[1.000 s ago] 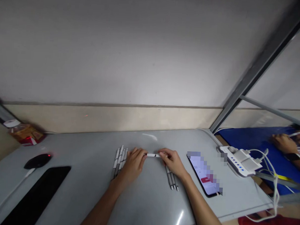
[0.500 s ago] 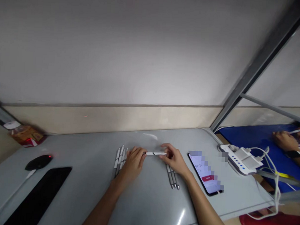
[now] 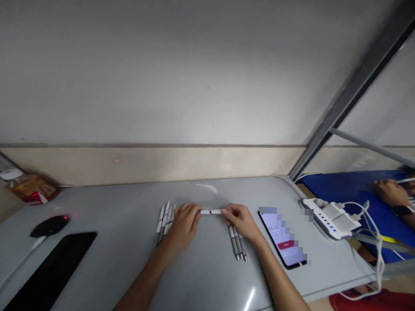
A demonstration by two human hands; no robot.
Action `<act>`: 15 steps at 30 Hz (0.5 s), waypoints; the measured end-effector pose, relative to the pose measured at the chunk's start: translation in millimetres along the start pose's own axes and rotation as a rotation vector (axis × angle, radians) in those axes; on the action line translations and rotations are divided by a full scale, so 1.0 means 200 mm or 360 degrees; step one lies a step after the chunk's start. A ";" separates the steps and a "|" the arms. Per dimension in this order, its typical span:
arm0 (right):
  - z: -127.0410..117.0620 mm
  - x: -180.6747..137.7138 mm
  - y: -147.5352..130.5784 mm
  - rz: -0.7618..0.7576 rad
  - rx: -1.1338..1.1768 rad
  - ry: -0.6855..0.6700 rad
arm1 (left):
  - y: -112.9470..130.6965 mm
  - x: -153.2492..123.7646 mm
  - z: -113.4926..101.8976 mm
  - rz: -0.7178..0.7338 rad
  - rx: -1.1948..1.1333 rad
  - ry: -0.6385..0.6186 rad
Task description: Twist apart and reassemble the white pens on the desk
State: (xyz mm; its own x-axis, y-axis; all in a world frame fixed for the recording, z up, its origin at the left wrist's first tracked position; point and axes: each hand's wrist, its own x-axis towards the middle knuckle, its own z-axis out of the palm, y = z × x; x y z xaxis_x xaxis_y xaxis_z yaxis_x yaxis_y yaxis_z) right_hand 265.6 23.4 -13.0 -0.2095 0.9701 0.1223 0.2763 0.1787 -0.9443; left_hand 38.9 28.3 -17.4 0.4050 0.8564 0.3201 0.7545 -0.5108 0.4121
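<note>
A white pen lies crosswise between my two hands, just above the grey table. Its left end is pinched in the fingers of my left hand, which hide that end. The thumb and fingertips of my right hand close on its right end. Several white-and-grey pens lie side by side left of my left hand, partly covered by it. Beneath my right hand, three more pens rest with their silver tips towards me; the hand covers their far ends.
Right of my right arm lies a lit phone, with a white power strip and cables beyond it. At left are a black mouse-like device, a black flat slab and a jar. Another person's hand is over a blue table.
My right thumb and fingers have closed more tightly on the pen's right end; before, the index finger was raised. My left hand keeps its grip. The whole view has shifted slightly.
</note>
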 end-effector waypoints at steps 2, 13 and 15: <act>0.00 0.00 0.00 0.0007 -0.0031 0.0009 | 0.00 0.00 0.00 0.0002 -0.0014 0.0012; 0.01 0.00 0.02 -0.0053 -0.0085 0.0038 | 0.00 0.00 0.00 0.0021 -0.0020 -0.0012; 0.01 0.01 0.03 -0.0101 -0.0043 0.0124 | -0.01 0.00 0.00 0.0015 -0.0014 -0.0011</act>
State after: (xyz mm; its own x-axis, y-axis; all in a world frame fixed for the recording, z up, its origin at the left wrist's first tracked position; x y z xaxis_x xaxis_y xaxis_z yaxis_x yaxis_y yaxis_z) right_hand 265.8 25.7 -18.6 -0.1544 0.9663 0.2060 0.2902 0.2437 -0.9254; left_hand 38.0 29.1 -17.9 0.4154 0.8522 0.3180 0.7462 -0.5192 0.4167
